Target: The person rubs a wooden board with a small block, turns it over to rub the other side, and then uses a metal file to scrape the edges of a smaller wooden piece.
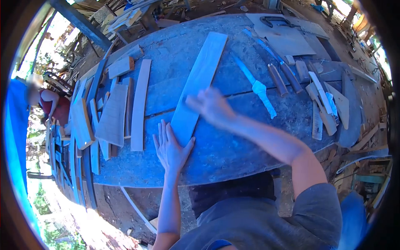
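A long flat wooden board (pixel 203 66) lies slantwise on the worktable, its far end leaning to the right. My left hand (pixel 171 146) is spread flat over the board's near end, thumb at the right edge and the other fingers at the left. Over the middle of the board, my right hand (pixel 212 106) is curled and smeared by motion. Its fingers are closed; whatever they hold, if anything, cannot be made out. To the right lies a blade with a wrapped handle (pixel 260 91). A narrow wooden strip (pixel 141 104) rests to the left of the board.
Several wooden offcuts (pixel 111 114) crowd the left side of the worktable (pixel 166 46). Long handled tools (pixel 290 77) and a clamp (pixel 278 20) lie at the right and far right. More wood pieces (pixel 323 93) sit near the right edge. Another person (pixel 54 102) is at the left.
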Tool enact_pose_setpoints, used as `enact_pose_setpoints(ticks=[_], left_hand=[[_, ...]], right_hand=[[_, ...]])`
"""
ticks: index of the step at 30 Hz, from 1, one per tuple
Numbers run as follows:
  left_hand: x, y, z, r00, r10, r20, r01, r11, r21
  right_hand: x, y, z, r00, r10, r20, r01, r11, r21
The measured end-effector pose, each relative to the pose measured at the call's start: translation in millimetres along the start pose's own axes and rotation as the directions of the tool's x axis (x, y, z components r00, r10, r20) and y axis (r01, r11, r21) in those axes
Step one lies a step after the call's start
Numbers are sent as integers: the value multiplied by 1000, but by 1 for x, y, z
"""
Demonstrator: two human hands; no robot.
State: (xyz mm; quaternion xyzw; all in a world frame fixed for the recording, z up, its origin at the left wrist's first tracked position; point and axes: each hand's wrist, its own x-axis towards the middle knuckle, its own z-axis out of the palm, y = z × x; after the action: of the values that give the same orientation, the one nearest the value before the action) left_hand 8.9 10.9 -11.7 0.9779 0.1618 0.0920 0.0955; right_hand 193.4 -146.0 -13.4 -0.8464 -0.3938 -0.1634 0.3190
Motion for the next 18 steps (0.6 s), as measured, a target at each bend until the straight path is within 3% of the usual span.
enact_pose_setpoints(ticks=[1, 3, 4, 6, 8, 10, 12, 13, 16, 17, 18], left_hand=[[-9, -2, -4, 999, 14, -47, -9, 996, 89], [-20, -3, -3, 994, -1, -112, 20, 986, 166], [-28, -7, -4, 994, -10, -110, 28, 986, 165], [-43, -15, -5, 969, -247, -23, 247, 969, 27], [-50, -17, -3, 966, -254, -43, 254, 967, 2], [-51, -24, -3, 989, -55, -139, 34, 989, -146], [-52, -32, -2, 992, -49, -119, 20, 971, -237], [-49, -34, -2, 993, -35, -109, -2, 946, -323], [-50, -29, 0, 991, -43, -124, 6, 958, -288], [-53, -29, 1, 992, -40, -117, 5, 958, -287], [-55, -29, 2, 990, -68, -126, 26, 951, -309]], right_hand=[[32, 19, -15, 948, 310, 76, -313, 949, 27], [47, 74, 6, 988, 31, -149, -84, 927, -365], [50, 79, 4, 990, 26, -142, -77, 929, -363], [49, 80, 8, 995, -4, -104, -39, 911, -410], [44, 77, 12, 991, 29, -128, -77, 916, -393], [45, 63, 9, 984, 64, -164, -123, 916, -383], [38, 26, 11, 980, 159, -118, -190, 923, -335], [25, 5, 23, 994, 25, -105, -57, 946, -319], [-34, -87, 37, 949, -316, 4, 312, 937, -159], [-50, -108, 40, 913, -403, 63, 408, 907, -109], [-50, -110, 37, 916, -396, 65, 401, 910, -105]])
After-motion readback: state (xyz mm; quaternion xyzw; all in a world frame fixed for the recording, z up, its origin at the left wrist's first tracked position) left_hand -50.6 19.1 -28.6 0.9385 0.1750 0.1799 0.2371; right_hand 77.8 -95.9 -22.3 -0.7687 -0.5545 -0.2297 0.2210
